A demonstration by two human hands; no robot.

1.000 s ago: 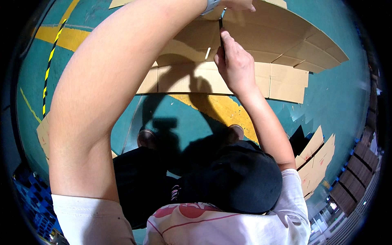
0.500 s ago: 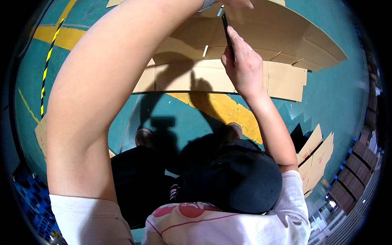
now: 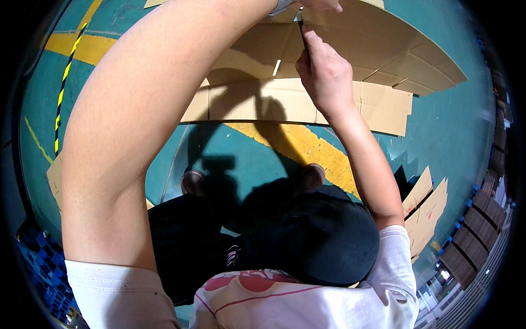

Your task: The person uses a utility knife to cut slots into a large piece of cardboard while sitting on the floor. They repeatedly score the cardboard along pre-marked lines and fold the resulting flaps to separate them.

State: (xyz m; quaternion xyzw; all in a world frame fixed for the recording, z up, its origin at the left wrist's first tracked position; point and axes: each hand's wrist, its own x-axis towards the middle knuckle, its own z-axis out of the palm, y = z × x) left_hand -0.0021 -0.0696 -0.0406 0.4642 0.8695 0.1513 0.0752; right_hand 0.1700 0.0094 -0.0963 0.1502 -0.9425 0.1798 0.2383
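Note:
A large flattened cardboard box (image 3: 285, 98) lies on the teal floor in front of me. My right hand (image 3: 324, 72) is closed around a thin dark blade-like tool (image 3: 301, 23) whose tip meets the cardboard near the top of the view. My left arm stretches up the left side. Only the edge of my left hand (image 3: 322, 5) shows at the top rim, just above the tool, with a grey wristband (image 3: 280, 6) beside it. Its fingers are cut off by the rim. A short slit (image 3: 276, 67) shows in the cardboard left of my right hand.
A yellow floor stripe (image 3: 307, 148) runs diagonally under the cardboard, and a black-and-yellow striped line (image 3: 64, 82) lies at left. More cardboard pieces (image 3: 424, 211) lie at right. Brown stacked items (image 3: 474, 230) stand at the right rim, blue crates (image 3: 41, 268) at lower left. My shoes (image 3: 193, 182) stand below the cardboard.
My right hand with the tool has slid a little farther up along the cardboard. My left arm has stayed in place.

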